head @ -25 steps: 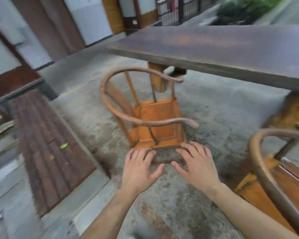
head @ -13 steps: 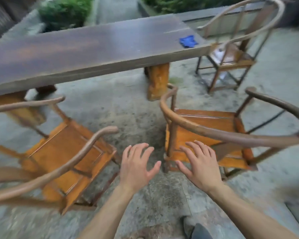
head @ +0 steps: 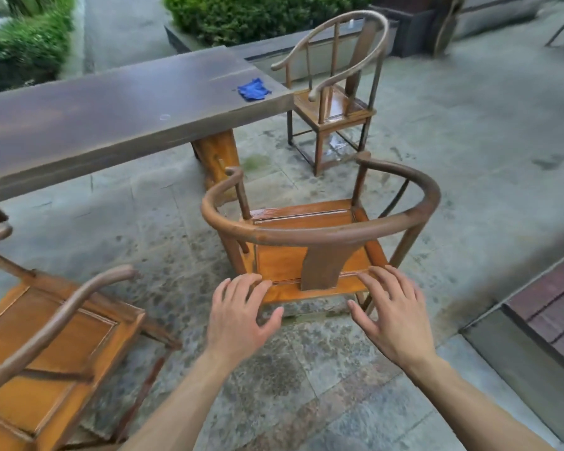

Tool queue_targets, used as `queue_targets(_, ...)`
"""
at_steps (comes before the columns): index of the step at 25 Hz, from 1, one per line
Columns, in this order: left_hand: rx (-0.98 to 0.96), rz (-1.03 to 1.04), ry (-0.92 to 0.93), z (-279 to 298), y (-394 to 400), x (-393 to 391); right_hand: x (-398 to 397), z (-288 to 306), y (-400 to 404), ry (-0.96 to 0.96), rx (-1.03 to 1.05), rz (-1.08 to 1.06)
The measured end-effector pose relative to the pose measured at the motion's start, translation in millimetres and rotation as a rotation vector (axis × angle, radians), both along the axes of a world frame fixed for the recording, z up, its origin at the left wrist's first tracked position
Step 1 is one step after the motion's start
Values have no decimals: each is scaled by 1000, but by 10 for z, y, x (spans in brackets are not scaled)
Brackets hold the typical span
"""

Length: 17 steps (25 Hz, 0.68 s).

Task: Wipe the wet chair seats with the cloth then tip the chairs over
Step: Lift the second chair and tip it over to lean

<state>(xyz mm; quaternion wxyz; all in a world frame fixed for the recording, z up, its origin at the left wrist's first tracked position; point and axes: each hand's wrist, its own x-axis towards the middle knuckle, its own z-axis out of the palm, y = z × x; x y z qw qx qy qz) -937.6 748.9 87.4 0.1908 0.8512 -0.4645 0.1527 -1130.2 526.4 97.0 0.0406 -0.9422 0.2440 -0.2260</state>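
A wooden round-backed chair (head: 319, 229) stands upright in front of me, its orange seat glistening at the far edge. My left hand (head: 238, 314) and my right hand (head: 388, 314) hover open, fingers spread, just behind its back, holding nothing. A second chair (head: 56, 336) lies tilted over at the lower left. A third chair (head: 336, 92) stands upright at the table's far end, its seat wet. The blue cloth (head: 254, 89) lies crumpled on the dark table top (head: 111, 112), out of reach of both hands.
The long table rests on an orange wooden leg (head: 217, 154). A dark wooden step (head: 551, 307) runs along the right. Green hedges (head: 258, 14) border the far side. The stone floor (head: 469, 141) is damp, with a puddle under the far chair.
The view has swung right from the tipped chair to the upright middle chair. Both open hands have moved with it and now hover behind this chair's back.
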Motion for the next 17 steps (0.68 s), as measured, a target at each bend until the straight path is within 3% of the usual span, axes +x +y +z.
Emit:
queue_targets(10, 17, 186, -61, -1075, -878, -517, -602, -1174, -1690, -134, -50, 59)
queue_targets(17, -4, 247, -182, -3023, -1221, 240, 118, -3150, -2579, -287, -278, 34)
